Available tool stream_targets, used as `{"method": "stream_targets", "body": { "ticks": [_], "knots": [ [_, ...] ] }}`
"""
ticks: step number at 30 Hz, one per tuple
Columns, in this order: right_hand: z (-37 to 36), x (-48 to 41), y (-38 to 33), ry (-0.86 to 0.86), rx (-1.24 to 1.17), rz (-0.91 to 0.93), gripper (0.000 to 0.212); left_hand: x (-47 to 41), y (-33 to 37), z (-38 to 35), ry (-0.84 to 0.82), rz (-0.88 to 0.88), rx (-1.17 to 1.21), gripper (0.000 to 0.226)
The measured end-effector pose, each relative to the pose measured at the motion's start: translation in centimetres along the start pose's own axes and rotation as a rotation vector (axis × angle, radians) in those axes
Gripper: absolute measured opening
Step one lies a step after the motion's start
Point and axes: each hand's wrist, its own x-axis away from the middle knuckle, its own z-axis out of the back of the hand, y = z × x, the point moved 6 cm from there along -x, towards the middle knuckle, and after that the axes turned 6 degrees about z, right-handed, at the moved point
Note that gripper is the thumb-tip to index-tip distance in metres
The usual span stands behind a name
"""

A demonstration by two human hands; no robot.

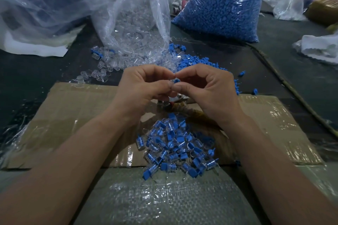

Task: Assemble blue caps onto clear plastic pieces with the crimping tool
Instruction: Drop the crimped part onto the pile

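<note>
blue cap (176,80): pinched betw. fingertips (180,87), mid-frame.
loose caps (190,61): blue heap just beyond.
clear pcs (109,60): spilled far-left.
assembled pcs (175,144): pile, near side.

Dim, bluish light leaves the dark table (36,78) murky, white glare streaks the clear plastic bags (128,14) far left and the taped cardboard (274,115), and wide-angle stretching with soft blur smears the near forearms (64,170) and corners.

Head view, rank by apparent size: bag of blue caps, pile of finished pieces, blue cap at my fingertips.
1. bag of blue caps
2. pile of finished pieces; nearer the camera, so unsure
3. blue cap, clearly smallest
</note>
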Motion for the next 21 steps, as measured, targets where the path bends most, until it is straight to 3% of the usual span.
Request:
{"method": "stream_targets", "body": {
  "ticks": [12,16,21],
  "knots": [
    [0.1,0.1,0.05,-0.041,0.005,0.029,0.02,-0.07,-0.18,-0.07,0.012,0.058,0.019,0.012],
    [-0.1,0.03,-0.3,-0.079,0.055,0.114,0.033,-0.19,-0.28,0.03,0.012,0.091,0.077,0.019],
    [0.14,0.04,-0.34,-0.042,0.131,0.174,0.032,-0.26,-0.59,-0.1,-0.015,0.123,0.106,0.012]
  ]
}}
